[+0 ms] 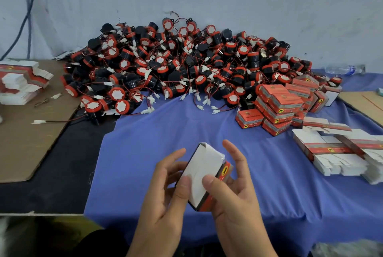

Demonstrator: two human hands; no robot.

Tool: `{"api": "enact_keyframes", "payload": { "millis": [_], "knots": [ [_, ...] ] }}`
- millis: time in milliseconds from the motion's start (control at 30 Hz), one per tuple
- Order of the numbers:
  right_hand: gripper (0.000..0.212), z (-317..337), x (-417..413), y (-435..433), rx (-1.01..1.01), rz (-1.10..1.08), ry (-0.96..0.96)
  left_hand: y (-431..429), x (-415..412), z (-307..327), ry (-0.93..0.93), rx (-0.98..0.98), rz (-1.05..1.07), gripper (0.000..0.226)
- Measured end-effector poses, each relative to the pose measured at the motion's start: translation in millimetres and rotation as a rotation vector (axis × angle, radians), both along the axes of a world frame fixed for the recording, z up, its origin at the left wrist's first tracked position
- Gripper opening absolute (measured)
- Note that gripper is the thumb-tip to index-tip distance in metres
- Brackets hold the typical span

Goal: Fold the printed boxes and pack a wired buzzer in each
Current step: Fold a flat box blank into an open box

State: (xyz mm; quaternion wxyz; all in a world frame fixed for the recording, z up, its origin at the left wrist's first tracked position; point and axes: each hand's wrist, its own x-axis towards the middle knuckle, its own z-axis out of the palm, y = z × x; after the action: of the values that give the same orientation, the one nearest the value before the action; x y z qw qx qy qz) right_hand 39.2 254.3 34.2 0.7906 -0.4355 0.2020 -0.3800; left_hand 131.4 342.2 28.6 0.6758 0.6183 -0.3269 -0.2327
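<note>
- At the far left a stack of flat box blanks (18, 82) sits on a brown cardboard sheet (24, 149), white sides up with red print along the edges.
- A loose white connector (38, 121) on a thin wire lies on that sheet, just off the heap.
- Against the wall there is a big heap of wired buzzers (176, 66): black bodies, red rings, white faces, and red and black leads ending in white plugs. Its front edge spills onto the blue cloth (157, 132).
- Near the front edge, above the cloth, the left hand (165, 190) grips the half-folded box (204, 171). The thumb is pressed on the white face and the fingers are curled behind it.
- The box is held tilted between both hands. White flaps face up, and a red printed side shows at the lower right.
- The right hand (234, 190) grips the same box. Its thumb is on the white face beside the left thumb, the forefinger is lifted clear, and the other fingers wrap under the red side.
- Right of the heap, the finished boxes (277, 107) lie tumbled in a pile, touching the buzzers.
- Nearer me on the right, more flat blanks (335, 153) are spread across the cloth.
- A water bottle (342, 69) lies on its side by the wall.
</note>
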Motion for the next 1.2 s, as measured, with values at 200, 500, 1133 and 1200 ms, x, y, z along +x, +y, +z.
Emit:
{"api": "enact_keyframes", "payload": {
  "millis": [200,500,1133,1200],
  "knots": [
    [0.074,-4,-5,7,-0.404,0.059,0.176,-2,18,9,0.003,0.093,-0.161,0.078],
    [0.065,-6,-15,2,-0.527,0.105,0.232,-5,19,7,0.367,0.05,-0.351,0.04],
    [0.045,-17,-9,0,-0.029,-0.063,0.109,0,6,3,0.062,0.111,-0.082,0.036],
    [0.046,-19,-9,0,-0.015,-0.053,0.106,0,-1,-1,0.019,0.131,0.005,0.038]
  ]
}}
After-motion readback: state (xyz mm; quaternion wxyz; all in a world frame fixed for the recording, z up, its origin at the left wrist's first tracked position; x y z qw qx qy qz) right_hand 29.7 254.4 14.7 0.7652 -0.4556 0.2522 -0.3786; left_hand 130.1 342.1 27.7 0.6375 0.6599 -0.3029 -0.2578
